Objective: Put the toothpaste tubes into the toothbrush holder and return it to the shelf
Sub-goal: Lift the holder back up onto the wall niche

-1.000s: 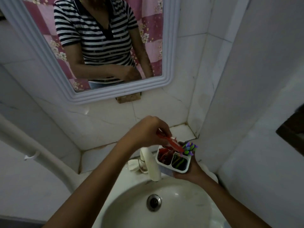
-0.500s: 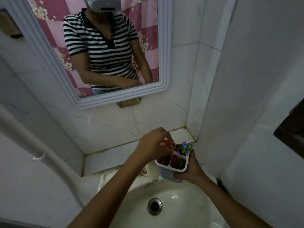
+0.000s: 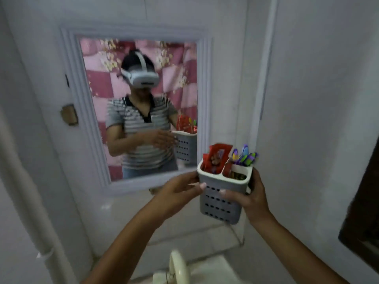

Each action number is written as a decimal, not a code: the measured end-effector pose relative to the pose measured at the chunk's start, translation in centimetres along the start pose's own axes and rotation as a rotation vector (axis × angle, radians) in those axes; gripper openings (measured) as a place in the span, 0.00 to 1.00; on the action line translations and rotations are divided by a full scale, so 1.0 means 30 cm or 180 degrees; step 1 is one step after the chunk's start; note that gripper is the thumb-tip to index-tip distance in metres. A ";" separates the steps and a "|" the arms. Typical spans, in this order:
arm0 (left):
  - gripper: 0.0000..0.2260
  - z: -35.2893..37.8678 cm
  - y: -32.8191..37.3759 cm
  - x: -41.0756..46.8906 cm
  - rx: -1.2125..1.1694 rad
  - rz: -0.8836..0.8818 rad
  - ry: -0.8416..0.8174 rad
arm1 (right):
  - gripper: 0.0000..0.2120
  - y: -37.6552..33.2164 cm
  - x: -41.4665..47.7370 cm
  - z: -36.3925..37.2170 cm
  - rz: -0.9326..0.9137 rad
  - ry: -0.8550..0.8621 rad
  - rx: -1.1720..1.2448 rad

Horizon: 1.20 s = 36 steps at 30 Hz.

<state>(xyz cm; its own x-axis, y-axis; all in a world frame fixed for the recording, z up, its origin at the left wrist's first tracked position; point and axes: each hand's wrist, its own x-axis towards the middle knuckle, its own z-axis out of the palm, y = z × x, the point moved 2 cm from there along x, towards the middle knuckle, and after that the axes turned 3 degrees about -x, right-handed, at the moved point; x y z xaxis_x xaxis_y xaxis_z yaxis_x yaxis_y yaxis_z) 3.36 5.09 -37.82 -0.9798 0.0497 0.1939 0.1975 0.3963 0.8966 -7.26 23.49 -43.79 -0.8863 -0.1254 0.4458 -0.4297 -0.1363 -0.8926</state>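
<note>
A white perforated toothbrush holder (image 3: 220,203) is held up in the air in front of the wall, right of the mirror. Red toothpaste tubes (image 3: 216,157) stand in its left compartment. Purple and green toothbrushes (image 3: 245,157) stick out of its back right compartment. My left hand (image 3: 180,190) touches the holder's left side with its fingertips. My right hand (image 3: 250,196) wraps around the holder's right side and front. No shelf is in view.
A white-framed mirror (image 3: 202,111) hangs on the tiled wall and reflects a person with the holder. A cream tap (image 3: 178,269) and the sink's rim are at the bottom. A tiled ledge (image 3: 196,234) runs below the holder. A dark frame (image 3: 363,212) is at the right.
The toothpaste tube has gone into the holder. Both hands have lifted the holder from over the sink up to mirror height, and my view has tilted upward.
</note>
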 end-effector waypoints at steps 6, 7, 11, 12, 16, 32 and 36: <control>0.23 -0.294 0.564 0.087 0.0927 0.1558 0.0906 | 0.32 -0.676 0.346 0.026 -0.0819 0.0154 0.0658; 0.24 -0.353 0.659 0.102 0.1651 0.1869 0.1279 | 0.31 -0.788 0.402 0.026 -0.0902 0.0144 0.0696; 0.29 -0.529 0.976 0.150 0.4067 0.2590 0.2853 | 0.34 -1.212 0.573 0.034 -0.1069 0.0212 0.0756; 0.30 -0.561 1.027 0.165 0.4248 0.2525 0.2958 | 0.34 -1.303 0.608 0.040 -0.1124 0.0308 0.0761; 0.36 -0.690 1.100 0.285 0.4794 0.1735 0.2970 | 0.52 -1.562 0.715 0.102 -0.1344 0.0970 0.0485; 0.36 -0.798 0.989 0.413 0.4422 0.1697 0.3029 | 0.63 -1.519 1.096 0.268 -0.0947 0.1782 -0.0842; 0.36 -0.796 0.987 0.414 0.4426 0.1718 0.3035 | 0.64 -1.470 1.090 0.296 -0.1193 0.1874 -0.1094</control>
<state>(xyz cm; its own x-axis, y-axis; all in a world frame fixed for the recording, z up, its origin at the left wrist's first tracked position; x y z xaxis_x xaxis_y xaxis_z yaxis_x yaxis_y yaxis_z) -2.20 -4.45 0.65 -0.3633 0.1252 0.9232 -0.2055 0.9558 -0.2104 -15.76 16.67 10.75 -0.5758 0.4245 0.6988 -0.6630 0.2577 -0.7029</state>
